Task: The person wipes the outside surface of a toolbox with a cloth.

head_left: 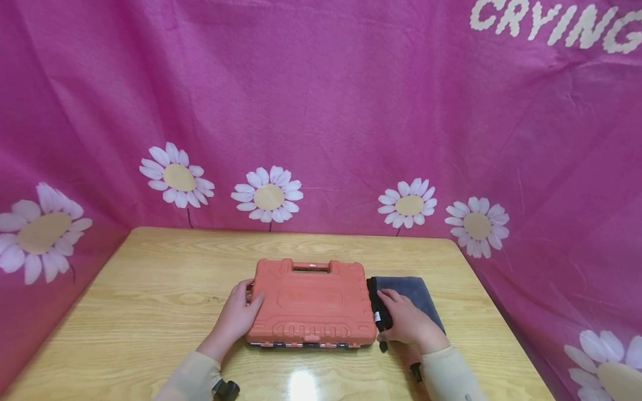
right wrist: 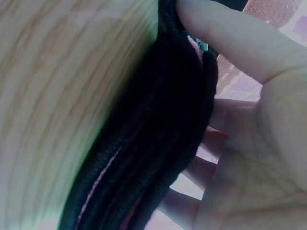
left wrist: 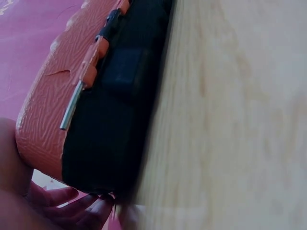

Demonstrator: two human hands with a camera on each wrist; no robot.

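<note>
An orange-red hard plastic carrying case (head_left: 311, 301) lies flat on the wooden table, its moulded handle at the far side. My left hand (head_left: 237, 314) grips its left edge, thumb along the lid; in the left wrist view, fingers (left wrist: 72, 208) reach round the case's black lower half. To the right lies a folded dark blue fabric item (head_left: 413, 292) with black edging and a small white tag. My right hand (head_left: 408, 320) holds its left, black part. In the right wrist view, several black fabric layers (right wrist: 153, 124) sit between the thumb and the fingers.
The wooden table (head_left: 165, 289) reaches back to a pink-purple cloth backdrop (head_left: 341, 122) printed with white daisies. Cloth also hangs along both sides of the table. A metal hinge pin (left wrist: 72, 105) shows along the case's near edge.
</note>
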